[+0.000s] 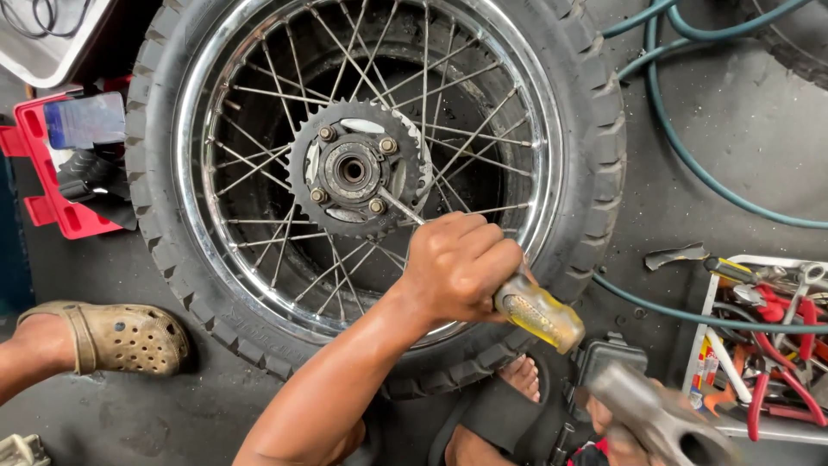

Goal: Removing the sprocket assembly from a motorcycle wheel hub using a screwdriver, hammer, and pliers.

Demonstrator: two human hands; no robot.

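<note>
A spoked motorcycle wheel (371, 173) with a knobbly tyre (595, 129) lies flat on the floor. A toothed sprocket (358, 168) is bolted around its hub. My left hand (457, 267) grips a screwdriver with a yellow handle (539, 312); its metal tip (392, 203) rests against the sprocket beside a bolt. My right hand (614, 431) shows only partly at the bottom right. It holds a blurred grey metal piece (660, 418) just behind the screwdriver's handle end.
A tool tray (720, 345) with red-handled pliers and screwdrivers sits at the right. Green hoses (690, 155) run across the floor. A red plastic tray (52, 203) lies at the left. Feet in a tan clog (121, 336) and a sandal (520, 377) rest beside the tyre.
</note>
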